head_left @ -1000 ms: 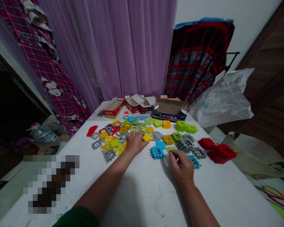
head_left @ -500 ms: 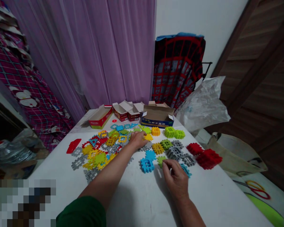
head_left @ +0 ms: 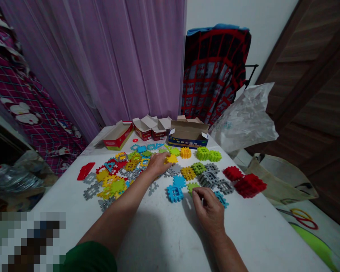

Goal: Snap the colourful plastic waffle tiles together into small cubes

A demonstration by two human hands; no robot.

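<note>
Many flat plastic interlocking pieces in yellow, green, grey, blue and red lie spread over a white table [head_left: 170, 241]. My left hand [head_left: 157, 163] reaches into the middle of the spread, its fingers closed on a yellow piece [head_left: 171, 159]. My right hand [head_left: 208, 207] rests on the table nearer me, fingers curled, with thumb and forefinger touching a green piece [head_left: 193, 186]. A built blue block [head_left: 174, 193] stands just left of that hand. A teal piece [head_left: 222, 199] lies at its right.
Open cardboard boxes, red ones [head_left: 117, 136] and a blue one [head_left: 188, 138], line the table's far edge before a purple curtain. Built red blocks [head_left: 247, 184] and green blocks [head_left: 208, 154] sit at the right. A crumpled plastic bag [head_left: 245, 119] leans at the far right.
My left hand has moved farther into the pile and closed on a yellow piece. My right hand stayed by the green piece. The view has swung to the right.
</note>
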